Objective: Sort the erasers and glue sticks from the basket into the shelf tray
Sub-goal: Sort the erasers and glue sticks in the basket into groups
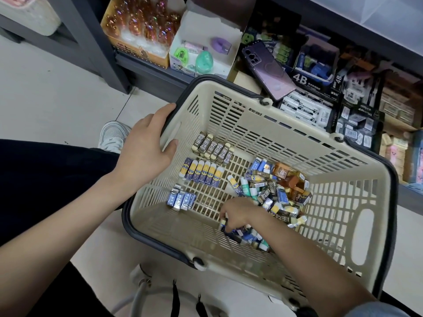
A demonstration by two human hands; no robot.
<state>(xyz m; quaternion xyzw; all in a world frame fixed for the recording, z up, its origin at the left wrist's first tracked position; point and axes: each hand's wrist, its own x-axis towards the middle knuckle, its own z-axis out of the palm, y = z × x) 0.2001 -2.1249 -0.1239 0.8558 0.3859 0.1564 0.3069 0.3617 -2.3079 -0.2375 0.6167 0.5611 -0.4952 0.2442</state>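
A beige slotted basket (286,133) with dark handles stands on the floor in front of the shelf. Inside lie three neat rows: brown 2B erasers (214,147), yellow-and-blue erasers (203,172) and blue-and-silver erasers (180,200). A loose heap of mixed erasers and glue sticks (274,191) fills the right part. My left hand (146,147) grips the basket's left rim, thumb inside. My right hand (238,213) reaches into the basket bottom, fingers curled round a few small blue-and-white erasers (242,234).
The low shelf holds trays of boxed erasers (306,110), with a purple phone (267,67) lying on top. A white box of sharpeners (203,53) and an orange box (139,30) stand to the left. My shoe (114,133) is beside the basket on the tiled floor.
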